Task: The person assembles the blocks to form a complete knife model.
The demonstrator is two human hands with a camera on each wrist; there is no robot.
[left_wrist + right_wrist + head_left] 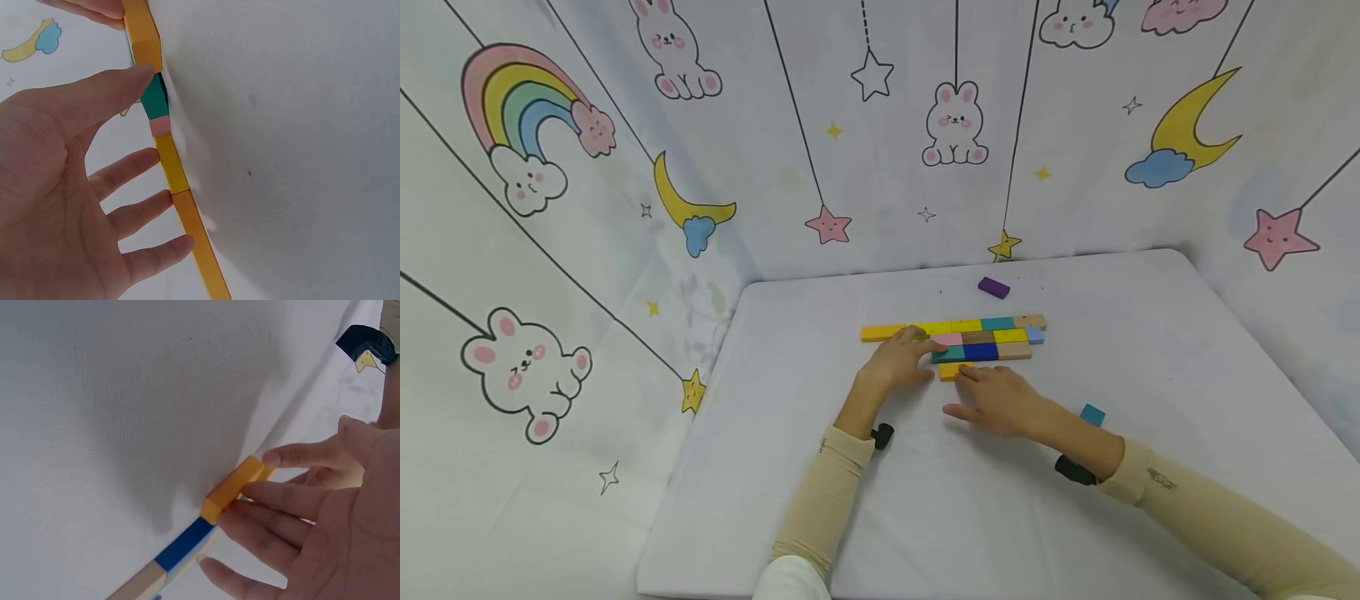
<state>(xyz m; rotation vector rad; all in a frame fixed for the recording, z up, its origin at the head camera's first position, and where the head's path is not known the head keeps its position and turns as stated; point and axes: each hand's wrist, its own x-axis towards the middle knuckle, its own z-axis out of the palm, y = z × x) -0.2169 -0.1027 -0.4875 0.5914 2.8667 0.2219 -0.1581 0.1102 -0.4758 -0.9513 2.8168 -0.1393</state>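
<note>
In the head view a loose orange block (951, 372) lies in front of rows of coloured blocks. My right hand (1000, 402) reaches it from the right, fingertips against the block, thumb held apart. The right wrist view shows fairly straight fingers (275, 515) along the orange block (232, 487). My left hand (895, 360) spreads over the rows' left end. Its thumb tip is right at the orange block's (147, 53) end in the left wrist view, and its other fingers rest along a yellow block (172, 164) and a long orange block (203, 250).
Behind the hands, the rows hold a teal block (948, 354), a dark blue block (981, 352) and a light wooden block (1014, 351). A purple block (994, 287) lies farther back. Near the right forearm sits a blue block (1092, 414). A patterned cloth wall (895, 183) borders the white table (760, 400).
</note>
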